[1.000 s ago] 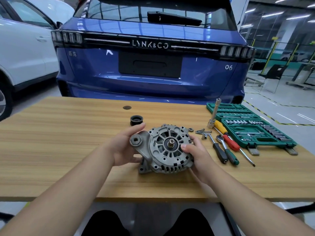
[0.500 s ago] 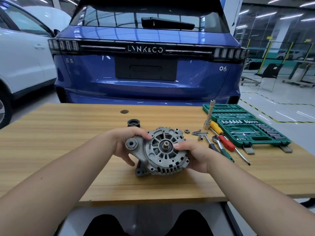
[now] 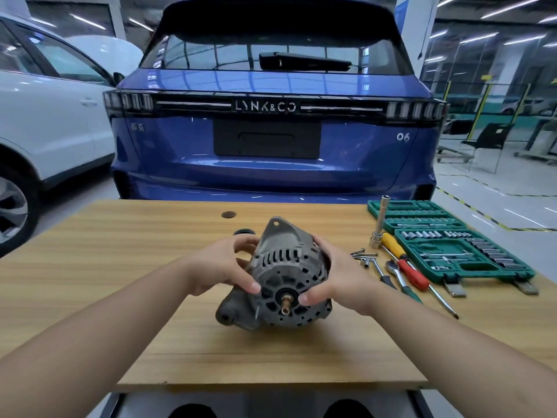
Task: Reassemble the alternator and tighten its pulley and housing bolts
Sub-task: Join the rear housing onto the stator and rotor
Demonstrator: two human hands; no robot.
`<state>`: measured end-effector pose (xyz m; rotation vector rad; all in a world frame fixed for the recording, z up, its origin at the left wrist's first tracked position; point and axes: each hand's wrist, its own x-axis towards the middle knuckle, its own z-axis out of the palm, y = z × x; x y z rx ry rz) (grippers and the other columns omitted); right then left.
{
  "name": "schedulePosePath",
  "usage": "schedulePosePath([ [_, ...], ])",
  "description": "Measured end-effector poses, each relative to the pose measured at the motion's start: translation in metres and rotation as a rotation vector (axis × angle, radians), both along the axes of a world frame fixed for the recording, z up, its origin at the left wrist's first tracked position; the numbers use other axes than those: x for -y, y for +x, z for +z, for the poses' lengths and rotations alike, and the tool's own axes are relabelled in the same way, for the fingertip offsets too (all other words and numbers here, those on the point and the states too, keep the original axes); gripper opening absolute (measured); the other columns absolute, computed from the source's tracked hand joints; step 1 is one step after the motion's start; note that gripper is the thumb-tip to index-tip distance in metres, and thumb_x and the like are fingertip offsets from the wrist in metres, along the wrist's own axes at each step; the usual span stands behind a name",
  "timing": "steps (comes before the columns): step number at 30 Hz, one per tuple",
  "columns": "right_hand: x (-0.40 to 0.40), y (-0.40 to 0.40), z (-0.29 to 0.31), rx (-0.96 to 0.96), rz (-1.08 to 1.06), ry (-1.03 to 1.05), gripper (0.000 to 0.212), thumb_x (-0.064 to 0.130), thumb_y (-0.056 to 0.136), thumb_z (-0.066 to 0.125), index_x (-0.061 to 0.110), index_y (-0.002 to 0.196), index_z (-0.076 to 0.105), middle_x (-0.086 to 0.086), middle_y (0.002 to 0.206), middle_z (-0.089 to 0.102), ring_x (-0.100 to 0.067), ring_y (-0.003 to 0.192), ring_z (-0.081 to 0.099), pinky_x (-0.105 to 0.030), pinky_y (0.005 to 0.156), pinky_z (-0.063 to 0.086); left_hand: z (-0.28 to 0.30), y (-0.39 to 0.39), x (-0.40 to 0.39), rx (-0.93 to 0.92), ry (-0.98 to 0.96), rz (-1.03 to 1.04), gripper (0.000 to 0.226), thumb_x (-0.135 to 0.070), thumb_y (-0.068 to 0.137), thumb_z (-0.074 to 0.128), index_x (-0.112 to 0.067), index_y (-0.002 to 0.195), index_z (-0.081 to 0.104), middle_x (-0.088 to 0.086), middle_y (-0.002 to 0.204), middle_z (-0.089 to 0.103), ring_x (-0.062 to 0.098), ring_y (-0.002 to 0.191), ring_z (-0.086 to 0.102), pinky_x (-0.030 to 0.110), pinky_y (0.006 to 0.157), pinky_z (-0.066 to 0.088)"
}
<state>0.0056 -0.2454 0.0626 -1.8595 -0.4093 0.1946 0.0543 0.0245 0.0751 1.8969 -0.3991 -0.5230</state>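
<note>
The grey alternator (image 3: 286, 276) is lifted above the wooden table (image 3: 120, 267), tipped so its bare copper-coloured shaft (image 3: 286, 306) points toward me. My left hand (image 3: 229, 267) grips its left side, thumb on the front face. My right hand (image 3: 337, 273) grips the right side, thumb next to the shaft. The black pulley (image 3: 242, 232) sits on the table behind my left hand, mostly hidden. Loose bolts (image 3: 363, 254) lie just right of my right hand.
Screwdrivers (image 3: 404, 263) and a ratchet (image 3: 401, 279) lie to the right, beside an upright socket extension (image 3: 380, 224) and an open green socket set (image 3: 446, 245). A blue car (image 3: 271, 131) stands behind the table and a white car (image 3: 45, 116) at far left.
Both hands have lifted and tilted the alternator, so its shaft face now points toward me instead of upward. The camera has moved closer.
</note>
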Motion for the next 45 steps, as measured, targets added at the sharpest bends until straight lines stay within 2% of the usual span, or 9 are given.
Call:
schedulePosePath([
  [5,-0.009,0.007,0.013,0.173,0.001,-0.315,0.108,0.025,0.051,0.095,0.043,0.139,0.035,0.008,0.127,0.057,-0.018,0.117,0.059,-0.048,0.09,0.058,-0.003,-0.001,-0.006,0.229,0.173,0.001,0.106,-0.033,0.036,0.099,-0.037,0.13,0.05,-0.014,0.131,0.06,0.003,0.126,0.056,0.04,0.097,0.057],
  [9,-0.012,0.01,0.012,0.266,0.018,-0.445,0.114,0.025,0.052,0.097,0.038,0.143,0.029,0.009,0.128,0.048,-0.014,0.118,0.053,-0.045,0.099,0.051,-0.013,-0.004,-0.007,0.339,0.217,-0.002,0.106,-0.04,0.038,0.097,-0.045,0.13,0.043,-0.024,0.127,0.056,-0.022,0.116,0.049,0.019,0.082,0.055],
  [15,-0.008,0.014,0.01,0.317,0.03,-0.542,0.116,0.028,0.054,0.097,0.037,0.144,0.024,0.011,0.127,0.046,-0.014,0.118,0.05,-0.046,0.101,0.049,-0.022,-0.007,-0.005,0.385,0.226,0.036,0.121,-0.047,0.041,0.094,-0.044,0.145,0.033,-0.026,0.133,0.046,-0.004,0.128,0.045,0.035,0.1,0.053],
  [22,0.005,0.015,0.003,0.438,0.007,-0.633,0.109,0.034,0.054,0.095,0.039,0.139,0.026,0.019,0.116,0.05,-0.005,0.103,0.055,-0.035,0.081,0.053,-0.037,-0.026,0.021,0.504,0.114,0.09,0.095,-0.04,0.054,0.094,-0.049,0.127,0.033,-0.023,0.122,0.047,-0.015,0.109,0.051,0.007,0.075,0.05],
  [26,0.017,0.008,-0.017,0.504,-0.069,-0.633,0.106,0.042,0.056,0.091,0.044,0.137,0.024,0.025,0.106,0.047,0.005,0.095,0.051,-0.021,0.066,0.039,-0.05,-0.039,0.032,0.654,0.071,0.133,0.095,-0.035,0.055,0.091,-0.041,0.132,0.035,-0.027,0.117,0.044,-0.006,0.107,0.053,0.017,0.077,0.054],
  [33,0.032,-0.002,-0.038,0.638,-0.108,-0.671,0.111,0.051,0.065,0.086,0.038,0.15,0.016,0.018,0.124,0.049,0.006,0.097,0.046,-0.01,0.074,0.034,-0.058,-0.055,0.042,0.961,0.15,0.084,0.097,-0.036,0.059,0.086,-0.021,0.142,0.038,-0.014,0.134,0.038,0.011,0.123,0.046,0.031,0.099,0.049],
  [37,0.04,-0.013,-0.054,0.782,-0.15,-0.666,0.113,0.057,0.066,0.073,0.022,0.155,0.012,-0.005,0.144,0.047,-0.011,0.112,0.052,-0.031,0.089,0.047,-0.064,-0.064,0.048,1.137,0.229,0.074,0.103,-0.029,0.056,0.094,-0.006,0.141,0.041,0.009,0.143,0.045,0.03,0.129,0.05,0.051,0.103,0.052],
  [40,0.043,-0.016,-0.065,0.896,-0.147,-0.642,0.11,0.048,0.067,0.081,0.012,0.15,0.018,-0.015,0.155,0.036,-0.031,0.131,0.05,-0.047,0.106,0.046,-0.066,-0.067,0.048,1.267,0.231,0.027,0.102,-0.029,0.053,0.095,-0.011,0.137,0.039,0.006,0.142,0.041,0.032,0.127,0.051,0.051,0.102,0.053],
  [45,0.041,-0.021,-0.069,1.012,-0.161,-0.641,0.109,0.04,0.062,0.091,0.01,0.142,0.024,-0.014,0.15,0.034,-0.033,0.133,0.047,-0.041,0.109,0.04,-0.067,-0.061,0.041,1.351,0.259,-0.057,0.102,-0.026,0.052,0.097,-0.007,0.135,0.04,0.015,0.141,0.045,0.038,0.132,0.05,0.056,0.104,0.052],
])
